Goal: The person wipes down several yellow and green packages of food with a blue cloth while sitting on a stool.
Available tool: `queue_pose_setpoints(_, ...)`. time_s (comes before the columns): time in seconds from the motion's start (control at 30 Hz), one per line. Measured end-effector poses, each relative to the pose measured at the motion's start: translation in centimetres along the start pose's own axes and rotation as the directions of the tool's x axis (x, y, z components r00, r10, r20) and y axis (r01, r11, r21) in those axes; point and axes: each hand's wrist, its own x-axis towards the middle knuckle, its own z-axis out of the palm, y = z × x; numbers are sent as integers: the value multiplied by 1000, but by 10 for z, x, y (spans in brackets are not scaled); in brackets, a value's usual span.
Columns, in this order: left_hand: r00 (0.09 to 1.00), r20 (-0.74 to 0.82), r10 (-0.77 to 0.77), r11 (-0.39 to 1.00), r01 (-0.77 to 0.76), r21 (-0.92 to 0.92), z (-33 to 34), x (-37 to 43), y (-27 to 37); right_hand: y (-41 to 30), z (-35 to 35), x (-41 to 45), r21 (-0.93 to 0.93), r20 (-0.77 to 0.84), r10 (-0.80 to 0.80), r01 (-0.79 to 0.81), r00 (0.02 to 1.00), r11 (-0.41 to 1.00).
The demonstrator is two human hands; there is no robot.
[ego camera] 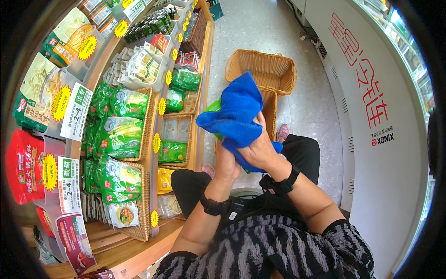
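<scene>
A bright blue cloth (240, 104) is draped over a green plastic packet (214, 105), hiding most of it. The packet's green edge shows at the cloth's left side. My right hand (260, 148) grips the cloth and presses it against the packet. Below and to the left, my left hand (227, 162) supports the packet from its lower end, its fingers partly hidden behind the cloth. Both wrists wear black bands. Beyond my hands, two wicker baskets (240, 71) stand on the floor, one partly covered by the cloth and my right hand.
On the left, wooden shelving (205, 62) carries wicker trays of green food packets (122, 136), plastic bins of sachets (143, 66) and soup pouches (26, 167) with yellow price tags. A white freezer cabinet (352, 104) borders the aisle at right. My knees flank the work.
</scene>
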Motion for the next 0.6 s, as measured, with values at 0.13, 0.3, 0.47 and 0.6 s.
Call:
queue_pose_setpoints(0.13, 999, -40, -22, 995, 18, -95, 9, -7, 14, 3, 0, 11, 229, -120, 179, -149, 976, 962)
queue_pose_setpoints(0.3, 999, 45, -9, 993, 14, -118, 1, -17, 25, 16, -4, 14, 344, -72, 448, -399, 891, 850)
queue_pose_setpoints(0.47, 995, 101, 6, 995, 4, -96, -4, -19, 32, -23, 2, 13, 69, 50, 66, -69, 997, 995)
queue_pose_setpoints(0.6, 994, 111, -24, 978, 46, -206, -12, -21, 31, -11, 8, 19, 176, 98, 150, -165, 984, 970)
